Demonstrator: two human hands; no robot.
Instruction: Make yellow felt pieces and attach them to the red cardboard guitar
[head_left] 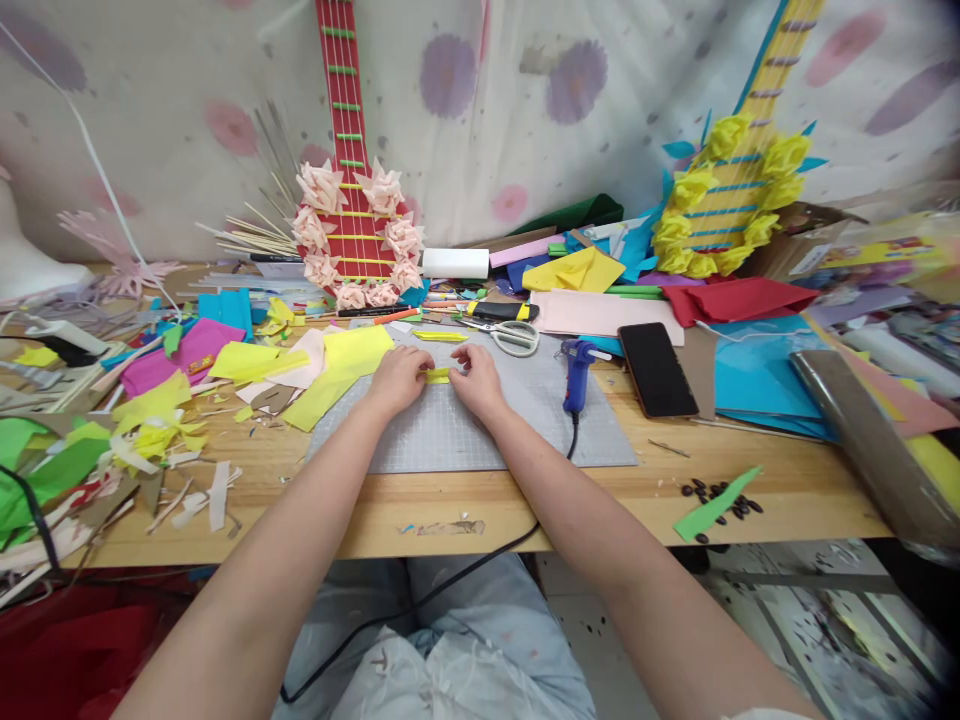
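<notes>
Two hands met at the centre of the grey cutting mat (480, 430), which lay on the wooden table (600, 495). Between them sat a small yellow paper strip (437, 375), resting on the mat's surface. The left hand (400, 380) was closed around the strip's left end, fingers curled down and inward. The right hand (477, 380) pinched the strip's right end between thumb and fingertips. The strip therefore lay directly between the two hands, touching both, with only its short middle section visible.

A second yellow strip (440, 336) lay on the mat just beyond the hands, apart from them. White-handled scissors (510, 335) rested near the far edge of the mat, to the right of that strip. A blue glue gun (577, 372) stood on the mat's right portion, well apart from the right hand, with its black cord running off the near table edge. A black phone (657, 369) lay face up on the table, just right of the glue gun.

Yellow paper sheets (341, 365) overlapped the mat's left edge, near the left hand. A red paper guitar (352, 215) trimmed with pink paper flowers leaned against the backdrop behind the mat. A green paper offcut (716, 505) lay among dark seeds near the front right table edge.
</notes>
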